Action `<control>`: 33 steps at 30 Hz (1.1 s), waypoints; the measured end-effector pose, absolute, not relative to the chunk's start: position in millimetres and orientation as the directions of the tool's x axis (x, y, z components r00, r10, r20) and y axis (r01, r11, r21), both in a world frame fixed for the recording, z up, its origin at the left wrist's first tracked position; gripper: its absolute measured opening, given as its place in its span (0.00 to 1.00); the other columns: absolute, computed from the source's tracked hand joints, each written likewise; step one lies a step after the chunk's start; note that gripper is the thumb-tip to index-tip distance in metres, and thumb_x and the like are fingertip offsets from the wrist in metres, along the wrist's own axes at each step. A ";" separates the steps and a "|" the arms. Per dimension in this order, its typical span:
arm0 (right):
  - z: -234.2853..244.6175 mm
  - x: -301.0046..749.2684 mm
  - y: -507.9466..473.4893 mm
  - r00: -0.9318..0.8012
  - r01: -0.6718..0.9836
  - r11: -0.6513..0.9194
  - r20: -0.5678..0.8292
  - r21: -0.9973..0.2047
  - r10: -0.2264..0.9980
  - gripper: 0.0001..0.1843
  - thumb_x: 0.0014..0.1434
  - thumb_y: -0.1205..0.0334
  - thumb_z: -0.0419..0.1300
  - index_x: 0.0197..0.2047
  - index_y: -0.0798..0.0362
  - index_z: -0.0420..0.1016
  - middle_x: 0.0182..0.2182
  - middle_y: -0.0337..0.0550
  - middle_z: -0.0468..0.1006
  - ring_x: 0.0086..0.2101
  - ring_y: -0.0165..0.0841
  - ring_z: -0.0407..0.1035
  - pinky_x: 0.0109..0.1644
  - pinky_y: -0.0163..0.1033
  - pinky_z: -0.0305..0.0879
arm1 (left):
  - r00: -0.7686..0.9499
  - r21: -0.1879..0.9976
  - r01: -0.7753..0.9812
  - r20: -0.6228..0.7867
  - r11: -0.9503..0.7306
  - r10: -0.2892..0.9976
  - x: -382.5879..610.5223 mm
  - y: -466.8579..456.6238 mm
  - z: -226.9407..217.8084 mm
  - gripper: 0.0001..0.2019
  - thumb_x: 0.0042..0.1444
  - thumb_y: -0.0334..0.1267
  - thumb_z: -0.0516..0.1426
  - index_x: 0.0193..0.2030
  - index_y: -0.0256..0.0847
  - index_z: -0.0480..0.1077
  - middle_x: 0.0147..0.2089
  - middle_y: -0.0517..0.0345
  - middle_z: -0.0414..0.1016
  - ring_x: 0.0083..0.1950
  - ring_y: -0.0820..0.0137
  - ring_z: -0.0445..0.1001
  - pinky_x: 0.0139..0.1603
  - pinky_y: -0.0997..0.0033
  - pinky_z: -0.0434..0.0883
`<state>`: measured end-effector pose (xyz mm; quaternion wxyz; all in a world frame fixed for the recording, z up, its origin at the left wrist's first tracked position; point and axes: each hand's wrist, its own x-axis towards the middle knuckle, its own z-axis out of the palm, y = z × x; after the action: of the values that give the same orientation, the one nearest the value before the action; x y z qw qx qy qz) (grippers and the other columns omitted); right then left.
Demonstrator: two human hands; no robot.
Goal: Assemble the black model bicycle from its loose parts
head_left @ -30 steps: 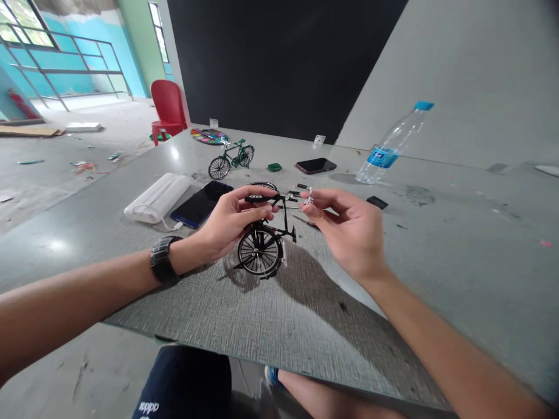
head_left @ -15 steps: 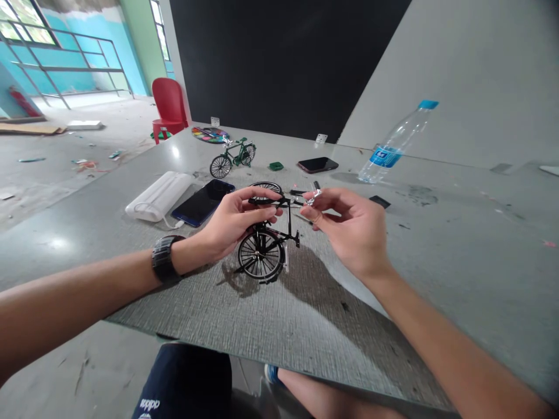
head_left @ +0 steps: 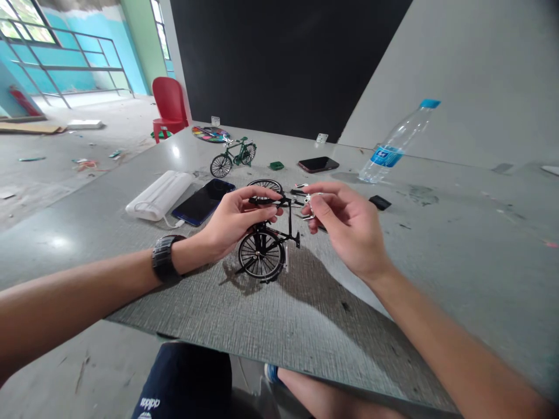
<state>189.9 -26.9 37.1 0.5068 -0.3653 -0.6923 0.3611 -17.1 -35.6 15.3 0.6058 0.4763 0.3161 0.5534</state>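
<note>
A small black model bicycle stands on the grey mat, with one wheel fitted and its frame upright. My left hand is closed on the top of the frame. My right hand pinches a small silver metal part right beside the frame's upper end. A loose black wheel lies just behind my left hand. Small dark parts lie near it.
A finished green model bicycle stands farther back. A white power bank and a dark phone lie to the left, another phone and a water bottle at the back right. A red chair stands beyond the table.
My right hand has turned over and moved the silver part down and left, close against the bicycle frame. My left hand keeps its hold on the frame.
</note>
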 end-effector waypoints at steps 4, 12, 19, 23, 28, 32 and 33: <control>38.8 191.1 -27.0 -0.199 0.142 0.432 0.402 -0.891 0.894 0.11 0.67 0.52 0.63 0.43 0.49 0.82 0.31 0.40 0.82 0.28 0.30 0.75 0.28 0.35 0.73 | 0.184 0.926 -0.373 0.137 -0.060 0.973 -17.3 -36.8 17.0 0.13 0.53 0.29 0.69 0.45 0.37 0.78 0.35 0.56 0.83 0.37 0.73 0.81 0.37 0.78 0.76; 37.8 196.5 -21.4 -0.188 0.259 0.483 0.447 -0.837 0.875 0.11 0.60 0.57 0.70 0.46 0.48 0.83 0.35 0.42 0.84 0.36 0.35 0.78 0.37 0.40 0.78 | 0.148 0.927 -0.374 0.096 -0.034 0.984 -17.1 -37.5 19.2 0.14 0.53 0.31 0.69 0.46 0.38 0.77 0.36 0.55 0.83 0.36 0.72 0.81 0.36 0.76 0.77; 32.8 201.4 -15.3 -0.201 0.350 0.539 0.500 -0.766 0.842 0.13 0.59 0.50 0.71 0.43 0.48 0.84 0.38 0.43 0.84 0.38 0.37 0.78 0.43 0.46 0.79 | 0.151 0.928 -0.371 0.100 -0.038 0.983 -17.0 -38.5 20.2 0.13 0.52 0.30 0.69 0.45 0.37 0.77 0.36 0.55 0.83 0.36 0.73 0.80 0.35 0.78 0.75; 31.0 202.3 -14.9 -0.256 0.342 0.557 0.495 -0.757 0.830 0.14 0.60 0.51 0.71 0.45 0.48 0.83 0.40 0.43 0.85 0.38 0.36 0.78 0.44 0.46 0.78 | 0.167 0.924 -0.381 0.090 -0.019 0.982 -17.5 -38.3 19.2 0.13 0.52 0.30 0.69 0.45 0.37 0.77 0.36 0.54 0.83 0.35 0.73 0.80 0.33 0.78 0.75; 31.9 204.5 -13.2 -0.268 0.393 0.571 0.505 -0.720 0.821 0.14 0.61 0.50 0.69 0.46 0.48 0.83 0.39 0.43 0.84 0.36 0.36 0.77 0.42 0.45 0.78 | 0.205 0.937 -0.350 0.072 0.004 0.976 -17.8 -37.9 16.4 0.14 0.52 0.31 0.69 0.45 0.37 0.77 0.37 0.53 0.83 0.35 0.71 0.80 0.33 0.76 0.77; 34.9 205.2 -14.1 -0.301 0.393 0.582 0.498 -0.712 0.813 0.14 0.63 0.49 0.67 0.46 0.49 0.83 0.39 0.44 0.83 0.37 0.36 0.76 0.40 0.44 0.77 | 0.208 0.938 -0.346 0.076 0.001 0.975 -18.2 -38.6 16.0 0.14 0.51 0.32 0.70 0.45 0.38 0.77 0.37 0.53 0.83 0.37 0.70 0.81 0.33 0.76 0.76; 35.5 205.0 -14.8 -0.308 0.387 0.582 0.495 -0.715 0.813 0.14 0.63 0.49 0.67 0.46 0.49 0.82 0.40 0.45 0.83 0.37 0.36 0.76 0.40 0.44 0.77 | 0.203 0.938 -0.346 0.075 0.000 0.976 -18.3 -38.7 16.4 0.14 0.51 0.32 0.70 0.45 0.38 0.77 0.37 0.53 0.83 0.37 0.70 0.81 0.33 0.76 0.76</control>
<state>205.0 -14.8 35.5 0.4417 -0.3887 -0.7719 0.2408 -18.3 -38.7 16.4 0.6205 0.4654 0.3388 0.5325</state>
